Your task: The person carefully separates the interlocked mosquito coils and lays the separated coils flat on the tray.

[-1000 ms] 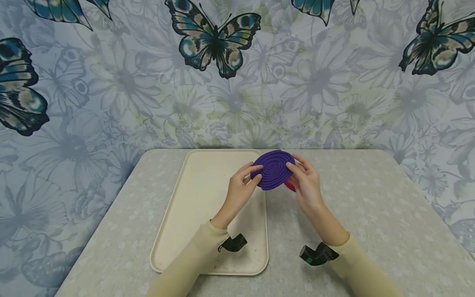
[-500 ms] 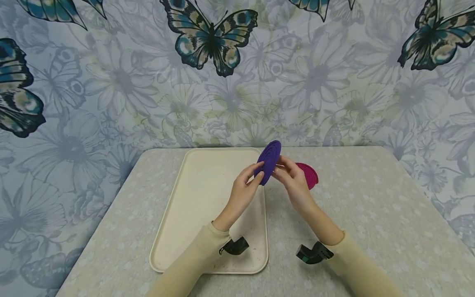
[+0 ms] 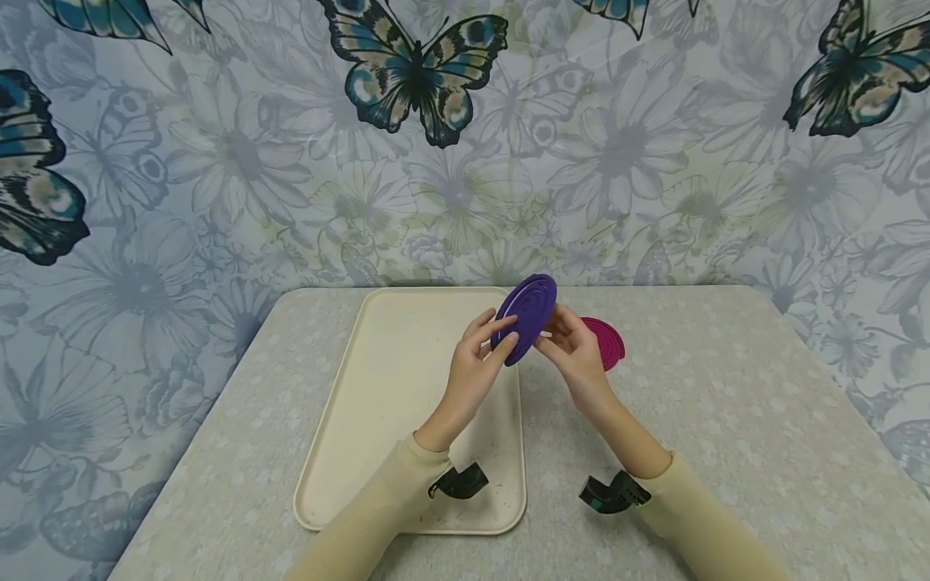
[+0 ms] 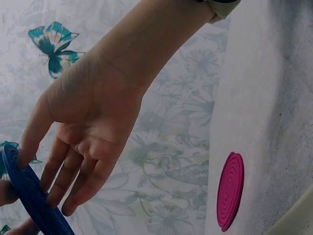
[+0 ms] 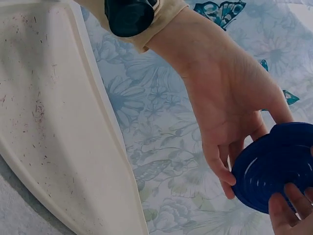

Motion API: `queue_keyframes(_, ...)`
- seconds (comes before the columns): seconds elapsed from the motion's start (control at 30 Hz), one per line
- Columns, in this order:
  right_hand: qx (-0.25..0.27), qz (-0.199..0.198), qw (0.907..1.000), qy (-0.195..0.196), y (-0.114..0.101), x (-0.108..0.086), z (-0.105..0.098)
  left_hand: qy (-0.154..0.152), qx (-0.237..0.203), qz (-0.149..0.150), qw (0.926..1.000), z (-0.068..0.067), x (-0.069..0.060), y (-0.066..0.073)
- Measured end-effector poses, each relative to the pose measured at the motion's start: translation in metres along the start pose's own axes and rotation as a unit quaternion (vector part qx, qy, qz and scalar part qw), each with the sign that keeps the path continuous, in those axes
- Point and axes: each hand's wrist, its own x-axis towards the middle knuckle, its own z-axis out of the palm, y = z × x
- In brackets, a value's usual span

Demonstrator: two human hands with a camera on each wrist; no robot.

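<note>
Both hands hold a purple round coaster [image 3: 530, 313] with concentric rings up above the table, tilted steeply. My left hand [image 3: 471, 371] pinches its left edge between thumb and fingers. At its lower right edge, my right hand [image 3: 579, 365] grips the rim, its fingertips partly hidden behind the disc in the head view. In the right wrist view the coaster [image 5: 274, 169] looks blue, with fingers of the left hand on its face. A magenta coaster [image 3: 609, 344] of the same ringed kind lies on the table beyond the right hand, partly covered by it.
A cream rectangular tray [image 3: 392, 420] lies left of centre, under the left forearm, with small dark specks on it. A pale patterned cloth covers the table [image 3: 726, 403]. Behind stands a butterfly-patterned wall [image 3: 465, 202].
The purple coaster has turned from facing the camera to a steep tilt, then slightly back. My right hand has shifted left, exposing more of the magenta coaster.
</note>
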Motion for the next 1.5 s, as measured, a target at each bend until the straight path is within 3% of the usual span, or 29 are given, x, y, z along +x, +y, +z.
queue_keyframes(0.23,0.028,-0.022,0.9981,0.05,0.003,-0.003,0.003,-0.005,-0.036,-0.022,0.9991,0.004,-0.003,0.0)
queue_keyframes(0.6,0.031,-0.044,0.9957,0.076,0.002,-0.007,0.01,0.019,-0.086,-0.025,0.9958,0.007,-0.009,0.003)
queue_keyframes(0.9,0.025,-0.07,0.9926,0.096,0.005,-0.009,0.013,0.038,-0.053,-0.014,0.9978,0.01,-0.008,0.002)
queue_keyframes(1.17,0.021,-0.08,0.9909,0.106,0.007,-0.011,0.012,0.026,-0.045,0.004,0.9986,0.013,-0.011,0.002)
queue_keyframes(1.5,0.025,-0.123,0.9868,0.102,0.015,-0.014,0.015,0.02,-0.076,0.003,0.9969,0.012,-0.01,0.002)
